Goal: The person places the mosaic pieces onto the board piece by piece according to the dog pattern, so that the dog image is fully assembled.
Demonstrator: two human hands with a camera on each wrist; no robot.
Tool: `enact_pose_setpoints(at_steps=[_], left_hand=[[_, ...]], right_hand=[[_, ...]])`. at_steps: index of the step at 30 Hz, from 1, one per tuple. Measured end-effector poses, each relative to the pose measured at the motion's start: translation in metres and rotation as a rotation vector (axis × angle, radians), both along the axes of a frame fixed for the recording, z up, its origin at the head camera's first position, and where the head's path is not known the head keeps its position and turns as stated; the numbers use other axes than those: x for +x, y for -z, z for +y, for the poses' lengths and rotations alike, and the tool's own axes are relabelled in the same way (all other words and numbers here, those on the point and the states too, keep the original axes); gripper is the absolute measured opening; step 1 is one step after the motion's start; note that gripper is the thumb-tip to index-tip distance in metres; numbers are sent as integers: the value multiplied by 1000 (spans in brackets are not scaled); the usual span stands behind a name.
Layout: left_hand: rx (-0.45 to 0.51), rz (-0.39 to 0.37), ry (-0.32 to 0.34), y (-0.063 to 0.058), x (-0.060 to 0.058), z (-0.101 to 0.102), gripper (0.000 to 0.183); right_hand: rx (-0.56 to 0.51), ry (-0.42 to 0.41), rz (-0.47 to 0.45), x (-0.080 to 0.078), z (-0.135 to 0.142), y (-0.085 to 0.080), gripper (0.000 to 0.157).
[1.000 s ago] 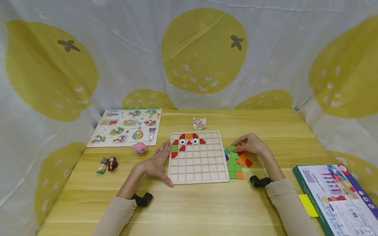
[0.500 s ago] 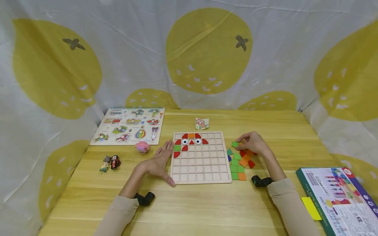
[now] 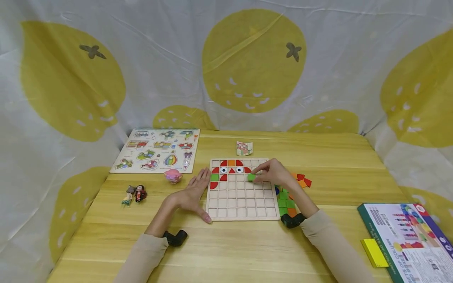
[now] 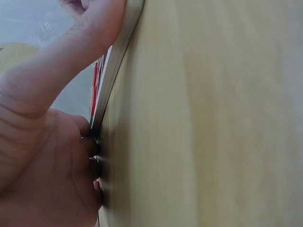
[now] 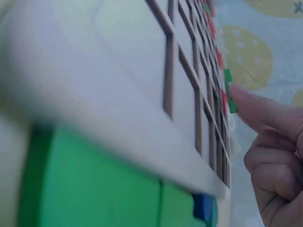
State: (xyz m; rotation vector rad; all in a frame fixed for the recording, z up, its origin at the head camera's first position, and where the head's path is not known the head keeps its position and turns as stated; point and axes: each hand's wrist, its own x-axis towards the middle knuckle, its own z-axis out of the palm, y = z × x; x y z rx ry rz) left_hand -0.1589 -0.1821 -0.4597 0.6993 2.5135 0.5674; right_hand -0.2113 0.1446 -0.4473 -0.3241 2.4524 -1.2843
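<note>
A wooden grid board [image 3: 236,203] lies flat in the head view, with red, orange and green tiles and two eye tiles in its upper left squares. My right hand [image 3: 274,173] pinches a green square tile [image 3: 251,177] over the board's upper right part. The right wrist view shows that green tile [image 5: 230,91] held at the fingertips, close to the grid surface. My left hand [image 3: 189,196] rests spread along the board's left edge, its thumb at the lower left corner. In the left wrist view the thumb [image 4: 75,52] lies against the board's side.
Loose green, orange and red tiles [image 3: 283,202] lie right of the board, partly under my right forearm. A small pattern card [image 3: 244,148] stands behind it. Leftward are a picture puzzle [image 3: 155,151], a pink toy [image 3: 173,176] and two figurines [image 3: 140,193]. A box [image 3: 407,239] lies at right.
My right hand has lifted a green tile from the loose pile and carried it left over the board. My left hand stays at the board's edge. The head view has shifted slightly.
</note>
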Motion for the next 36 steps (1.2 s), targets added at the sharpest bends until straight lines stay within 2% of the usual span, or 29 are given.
enact_pose_setpoints(at_steps=[8, 14, 20, 23, 26, 29, 32, 36], left_hand=[[-16, -16, -9, -2, 0, 2, 152], [-22, -18, -10, -2, 0, 4, 152], [-18, -24, -15, -3, -1, 4, 152], [-18, -21, -12, -3, -1, 4, 152], [-12, -16, -5, -4, -1, 5, 152], [-12, -17, -2, -5, -1, 6, 152], [-19, -26, -7, -5, -1, 7, 152], [-19, -29, -13, -4, -1, 6, 152]], right_hand=[[13, 69, 1, -4, -15, 9, 19], [23, 49, 12, -5, -16, 9, 19], [-21, 44, -12, -6, -16, 11, 21], [-38, 14, -12, -6, -11, 11, 25], [-47, 0, -2, -6, 3, 3, 31], [-31, 15, 26, -2, 29, -8, 33], [0, 55, 40, 3, 60, -13, 31], [57, 133, 16, 8, 97, -10, 32]])
